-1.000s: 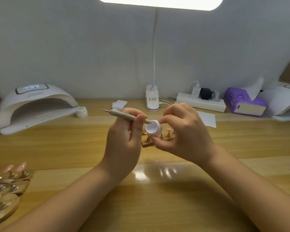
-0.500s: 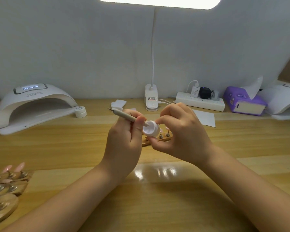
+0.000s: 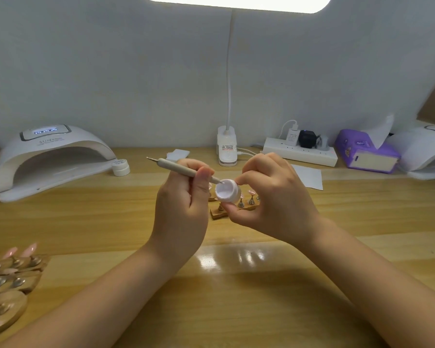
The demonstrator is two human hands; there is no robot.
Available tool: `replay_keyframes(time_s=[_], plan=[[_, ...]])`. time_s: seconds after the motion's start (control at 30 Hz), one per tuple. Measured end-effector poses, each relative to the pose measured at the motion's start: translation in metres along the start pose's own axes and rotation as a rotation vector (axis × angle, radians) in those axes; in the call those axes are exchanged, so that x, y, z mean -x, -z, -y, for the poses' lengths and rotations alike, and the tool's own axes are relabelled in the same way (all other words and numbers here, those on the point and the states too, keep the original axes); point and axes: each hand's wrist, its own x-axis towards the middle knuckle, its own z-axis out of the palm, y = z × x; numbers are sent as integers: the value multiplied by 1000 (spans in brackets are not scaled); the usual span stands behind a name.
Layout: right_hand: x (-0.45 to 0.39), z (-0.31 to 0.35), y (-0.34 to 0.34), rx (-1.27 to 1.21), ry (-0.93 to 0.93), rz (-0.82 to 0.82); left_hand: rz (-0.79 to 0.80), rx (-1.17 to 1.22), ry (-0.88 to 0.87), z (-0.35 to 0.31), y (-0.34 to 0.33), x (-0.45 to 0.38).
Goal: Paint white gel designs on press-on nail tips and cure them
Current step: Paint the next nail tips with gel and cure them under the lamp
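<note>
Change: compared to a second ago, the gel pot [image 3: 226, 190] is tipping its mouth more toward the camera, so the white gel inside is showing now, and the tool's back end is sitting a bit lower.
Head view, left hand: the left hand [image 3: 183, 204] is gripping the dotting pen [image 3: 183, 169] with its fingers curled round the shaft, thumb pressing on top, wrist raised off the desk [image 3: 236, 285]. The pen is lying slanted, with its tip touching the pot's rim or just inside it, can't tell which.
Head view, right hand: the right hand [image 3: 274, 197] is pinching the pot between thumb below and index finger on top, with the other fingers curling loosely behind.
Head view, task stuff: the nail tips [image 3: 246, 197] are standing on their wooden holder [image 3: 219, 213] right behind the hands, mostly hidden. More tips [image 3: 13, 259] are sitting at the desk's near left. The curing lamp [image 3: 50, 156] is waiting at far left, display lit, with the pot's lid [image 3: 121, 167] just beside it.
Could go wrong: honestly, the pot is tilting a lot, so gel might be creeping to the edge. Loading too much could blob the design, and both hands are floating unsupported, so the tip could wobble.
</note>
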Motion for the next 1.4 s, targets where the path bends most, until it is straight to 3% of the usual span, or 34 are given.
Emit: replay_keyframes(time_s=[0.17, 0.4, 0.5, 1.4], plan=[[-1, 0, 1, -14, -7, -14, -41, 36, 74, 3, -1, 0], [-1, -3, 1, -56, -47, -68, -106, 381, 446, 10, 0, -10], [-1, -3, 1, -56, -59, -62, -108, 487, 526, 14, 1, -12], [-2, 2, 2, -53, -38, -77, -109, 570, 575, 16, 0, -10]])
